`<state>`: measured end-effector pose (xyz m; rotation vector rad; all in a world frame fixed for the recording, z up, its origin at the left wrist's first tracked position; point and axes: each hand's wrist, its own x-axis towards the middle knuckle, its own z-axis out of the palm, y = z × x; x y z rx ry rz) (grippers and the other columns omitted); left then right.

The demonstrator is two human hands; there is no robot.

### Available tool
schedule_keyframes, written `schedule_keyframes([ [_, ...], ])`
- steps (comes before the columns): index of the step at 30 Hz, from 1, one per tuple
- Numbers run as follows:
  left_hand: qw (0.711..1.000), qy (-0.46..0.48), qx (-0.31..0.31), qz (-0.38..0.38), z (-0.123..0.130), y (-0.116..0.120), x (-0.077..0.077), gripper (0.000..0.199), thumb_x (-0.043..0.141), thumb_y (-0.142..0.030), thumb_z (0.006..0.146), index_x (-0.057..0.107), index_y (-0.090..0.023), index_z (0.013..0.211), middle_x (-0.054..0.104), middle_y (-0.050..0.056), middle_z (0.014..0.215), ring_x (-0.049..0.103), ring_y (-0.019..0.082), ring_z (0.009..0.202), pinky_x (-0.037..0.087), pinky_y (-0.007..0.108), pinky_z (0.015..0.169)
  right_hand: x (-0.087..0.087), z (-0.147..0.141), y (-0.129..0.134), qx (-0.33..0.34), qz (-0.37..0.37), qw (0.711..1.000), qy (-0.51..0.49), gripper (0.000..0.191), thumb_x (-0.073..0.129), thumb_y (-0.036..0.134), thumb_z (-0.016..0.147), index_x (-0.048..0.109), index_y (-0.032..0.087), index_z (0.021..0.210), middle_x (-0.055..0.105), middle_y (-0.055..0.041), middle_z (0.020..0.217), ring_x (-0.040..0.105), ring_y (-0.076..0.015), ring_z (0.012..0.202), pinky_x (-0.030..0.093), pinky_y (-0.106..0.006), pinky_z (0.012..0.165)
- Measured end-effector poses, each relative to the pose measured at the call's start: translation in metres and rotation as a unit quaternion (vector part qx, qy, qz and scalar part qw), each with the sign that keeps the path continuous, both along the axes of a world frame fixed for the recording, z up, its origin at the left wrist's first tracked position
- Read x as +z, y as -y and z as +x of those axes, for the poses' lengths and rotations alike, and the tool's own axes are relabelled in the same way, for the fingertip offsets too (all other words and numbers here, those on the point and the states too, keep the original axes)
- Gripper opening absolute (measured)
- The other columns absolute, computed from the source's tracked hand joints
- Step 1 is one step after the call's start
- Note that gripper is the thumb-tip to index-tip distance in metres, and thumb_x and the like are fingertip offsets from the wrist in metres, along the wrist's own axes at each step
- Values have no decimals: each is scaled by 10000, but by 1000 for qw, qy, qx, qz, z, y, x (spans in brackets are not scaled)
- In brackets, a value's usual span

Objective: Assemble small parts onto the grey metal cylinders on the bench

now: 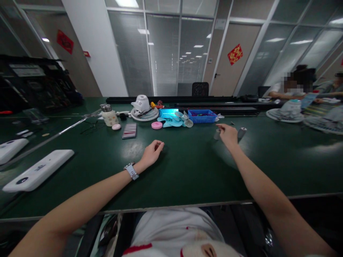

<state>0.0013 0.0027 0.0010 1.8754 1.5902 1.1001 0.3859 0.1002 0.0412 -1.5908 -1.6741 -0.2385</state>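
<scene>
My left hand (152,153) rests on the green table (184,178), its fingers curled together, and whatever may be between them is too small to see. Farther right, my right hand (227,135) is over the table with its fingers pinched beside a small grey cylinder (217,134); whether they grip it is unclear. Just right of that hand, a second grey cylinder (242,132) stands on the table. Behind the hands lie light blue fan blades (174,120), a pink round lid (157,125) and a blue tray (202,116) with small parts.
A white fan part (144,111), a patterned cup (109,117) and a labelled dark card (130,131) are at the back left. A long white device (40,170) lies at the left. More fan parts (286,113) and a seated person (289,87) are at the far right.
</scene>
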Motion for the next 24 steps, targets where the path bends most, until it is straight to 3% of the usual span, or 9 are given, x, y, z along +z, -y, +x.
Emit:
schedule_keyframes([
  [18,1000,5,-12,11,1,0,0,361,458,-504,921,621,-197,1017,677,37,843,645,191,815,488,313,764,-10,11,-9,35,27,998,-34,350,515,137,842,735,179,1111,765,-84,988,718,-233,912,520,-358,883],
  [24,1000,1,-14,10,0,0,-1,362,466,-508,918,626,-200,1022,683,39,847,646,196,819,489,318,763,-8,11,-7,30,11,999,0,333,525,136,839,748,198,1078,764,-78,1005,710,-252,955,519,-389,897],
])
